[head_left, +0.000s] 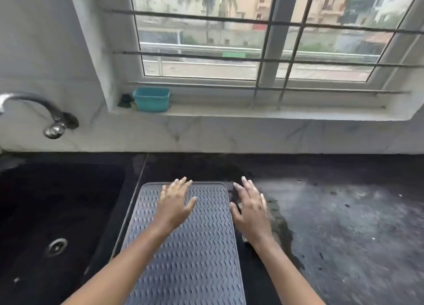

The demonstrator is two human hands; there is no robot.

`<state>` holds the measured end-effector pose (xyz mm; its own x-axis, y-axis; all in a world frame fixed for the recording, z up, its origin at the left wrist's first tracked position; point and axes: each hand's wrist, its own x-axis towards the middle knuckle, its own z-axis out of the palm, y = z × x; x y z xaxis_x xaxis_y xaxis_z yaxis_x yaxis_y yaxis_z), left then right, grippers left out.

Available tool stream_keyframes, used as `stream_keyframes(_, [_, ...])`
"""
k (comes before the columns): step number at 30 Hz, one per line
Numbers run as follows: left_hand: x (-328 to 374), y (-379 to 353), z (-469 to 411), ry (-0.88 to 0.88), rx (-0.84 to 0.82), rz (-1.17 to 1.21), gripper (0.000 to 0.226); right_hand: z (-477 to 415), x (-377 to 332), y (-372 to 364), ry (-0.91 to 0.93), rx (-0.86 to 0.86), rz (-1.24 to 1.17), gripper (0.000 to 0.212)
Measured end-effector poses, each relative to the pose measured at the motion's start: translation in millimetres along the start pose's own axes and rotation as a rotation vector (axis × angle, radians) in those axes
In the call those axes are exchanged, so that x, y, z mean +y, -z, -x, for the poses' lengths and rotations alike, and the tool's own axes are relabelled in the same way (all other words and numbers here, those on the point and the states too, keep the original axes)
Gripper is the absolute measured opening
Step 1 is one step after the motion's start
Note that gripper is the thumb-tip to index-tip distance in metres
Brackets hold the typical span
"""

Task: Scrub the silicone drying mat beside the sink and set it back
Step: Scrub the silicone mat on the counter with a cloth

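Note:
A grey ribbed silicone drying mat (pixel 195 254) lies flat on the black countertop, just right of the sink (pixel 46 213). My left hand (pixel 175 203) rests palm down on the mat's far end, fingers spread, holding nothing. Just off the mat's right edge, my right hand (pixel 251 209) is over the wet counter with its fingers apart and empty.
A chrome tap (pixel 34 107) juts from the wall above the sink, which has a round drain (pixel 56 246). A teal tub (pixel 151 99) and a dark scrubber (pixel 125 101) sit on the window sill. The black counter (pixel 344 224) stretches right, wet and speckled.

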<state>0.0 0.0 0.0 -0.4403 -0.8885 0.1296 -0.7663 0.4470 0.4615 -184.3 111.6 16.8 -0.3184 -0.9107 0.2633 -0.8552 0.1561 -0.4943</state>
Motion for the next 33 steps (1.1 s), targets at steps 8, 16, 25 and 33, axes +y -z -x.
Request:
stream_keyframes(8, [-22.5, -63.6, 11.9, 0.042, -0.204, -0.173, 0.062, 25.8, 60.7, -47.7, -0.245, -0.173, 0.348, 0.069])
stream_keyframes(16, [-24.7, -71.4, 12.4, 0.041, -0.150, -0.166, 0.068, 3.4, 64.9, -42.4, -0.251, -0.138, 0.353, 0.047])
stream_keyframes(25, [-36.1, -57.0, -12.3, -0.011, -0.120, -0.164, 0.074, -58.4, -14.7, -64.6, -0.135, -0.108, 0.138, 0.050])
stream_keyframes(33, [-49.6, -62.9, -25.0, -0.077, -0.137, -0.235, 0.074, -63.5, 4.6, -97.6, -0.058, -0.363, 0.283, 0.066])
